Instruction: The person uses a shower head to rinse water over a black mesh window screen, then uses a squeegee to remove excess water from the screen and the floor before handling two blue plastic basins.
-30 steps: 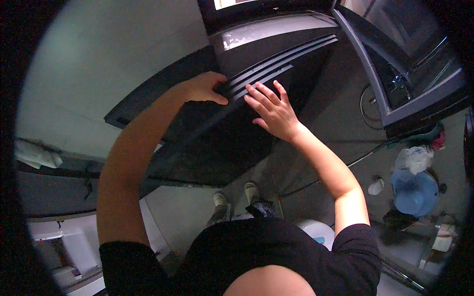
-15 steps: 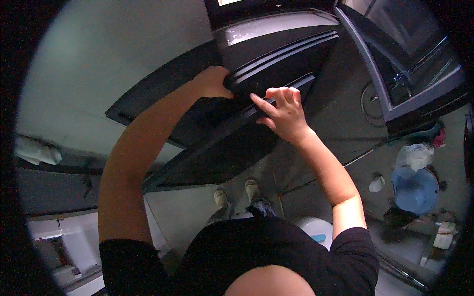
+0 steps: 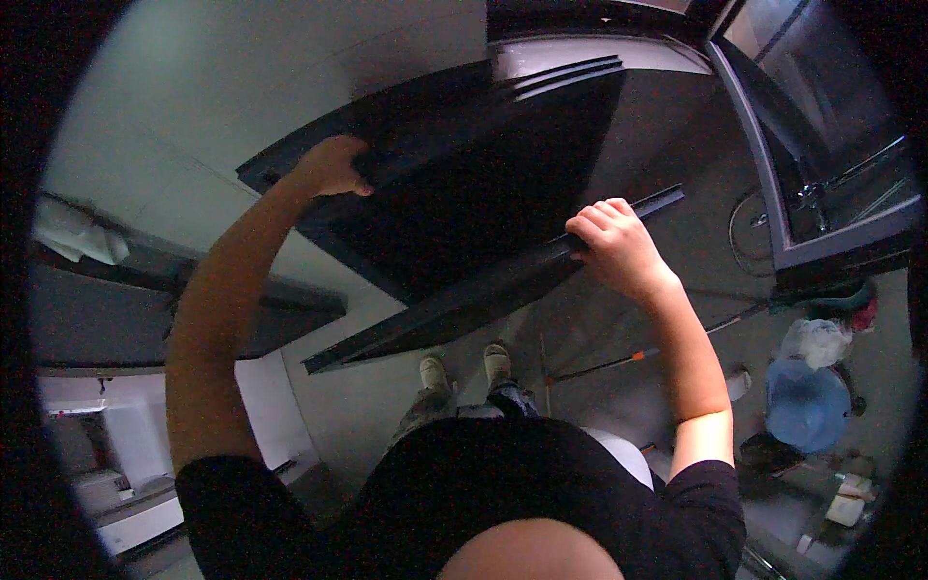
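Dark panel (image 3: 464,292) — right fingers (image 3: 594,221) gripping its edge; left fingers (image 3: 350,149) curled — hold unclear.

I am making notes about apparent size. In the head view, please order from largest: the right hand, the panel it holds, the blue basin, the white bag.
1. Panel
2. Blue basin and right hand: too alike to rank
3. White bag

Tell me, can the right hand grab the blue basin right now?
Probably not: the right hand is curled over the edge of a dark panel, and the blue basin sits well off to the right. It would likely need to let go first.
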Motion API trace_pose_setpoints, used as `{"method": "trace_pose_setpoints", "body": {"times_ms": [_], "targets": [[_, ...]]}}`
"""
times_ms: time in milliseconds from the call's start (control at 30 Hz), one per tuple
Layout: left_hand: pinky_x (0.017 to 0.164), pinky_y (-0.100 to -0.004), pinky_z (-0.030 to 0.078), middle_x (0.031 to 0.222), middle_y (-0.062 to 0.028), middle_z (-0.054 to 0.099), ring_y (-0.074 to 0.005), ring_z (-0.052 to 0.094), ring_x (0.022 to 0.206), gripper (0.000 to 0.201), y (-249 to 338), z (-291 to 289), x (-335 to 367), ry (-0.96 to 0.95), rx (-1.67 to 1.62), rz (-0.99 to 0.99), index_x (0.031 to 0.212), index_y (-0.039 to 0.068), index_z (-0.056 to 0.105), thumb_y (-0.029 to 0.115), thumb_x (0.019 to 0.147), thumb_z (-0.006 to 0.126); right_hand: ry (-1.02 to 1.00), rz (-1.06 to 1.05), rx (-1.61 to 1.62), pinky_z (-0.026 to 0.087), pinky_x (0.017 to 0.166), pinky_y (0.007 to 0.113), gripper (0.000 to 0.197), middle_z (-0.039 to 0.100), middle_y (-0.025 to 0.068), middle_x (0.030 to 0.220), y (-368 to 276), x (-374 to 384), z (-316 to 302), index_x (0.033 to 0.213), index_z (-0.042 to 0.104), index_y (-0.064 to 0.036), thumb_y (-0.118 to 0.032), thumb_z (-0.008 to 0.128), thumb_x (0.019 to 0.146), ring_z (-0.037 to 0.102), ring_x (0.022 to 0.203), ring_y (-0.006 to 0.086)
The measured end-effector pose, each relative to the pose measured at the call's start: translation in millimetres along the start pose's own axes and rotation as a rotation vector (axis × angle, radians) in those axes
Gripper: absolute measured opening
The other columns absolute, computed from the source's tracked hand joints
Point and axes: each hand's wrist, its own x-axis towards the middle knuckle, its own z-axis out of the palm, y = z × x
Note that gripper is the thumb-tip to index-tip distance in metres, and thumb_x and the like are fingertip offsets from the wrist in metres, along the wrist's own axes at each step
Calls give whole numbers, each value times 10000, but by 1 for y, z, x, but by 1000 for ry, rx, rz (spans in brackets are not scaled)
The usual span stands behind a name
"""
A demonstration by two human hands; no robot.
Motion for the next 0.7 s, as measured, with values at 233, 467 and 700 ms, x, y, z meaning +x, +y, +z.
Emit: {"method": "trace_pose_setpoints", "body": {"times_ms": [233,467,700], "targets": [[861,-408,436,1038,-184,593,-365,548,992,679,-105,1,-68,-60,-80,-136,1152,68,560,229,524,759,-52,22,57,403,806,342,433,580,34,846,-18,16,-3,906,576,-85,-151,765,522,549,851,219],[860,-399,426,1048,-137,593,-337,537,1012,610,-212,25,-135,40,-144,-176,1111,58,554,164,548,764,7,-39,116,388,770,349,352,578,42,811,-35,47,14,851,587,-82,-195,752,562,540,826,236],[825,-425,422,1081,-107,578,-322,535,1026,681,-224,35,-160,276,-124,-157,1192,91,482,215,593,783,-40,-69,33,367,807,386,393,586,74,936,-70,86,33,962,571,-90,-244,730,637,517,914,274]]}}
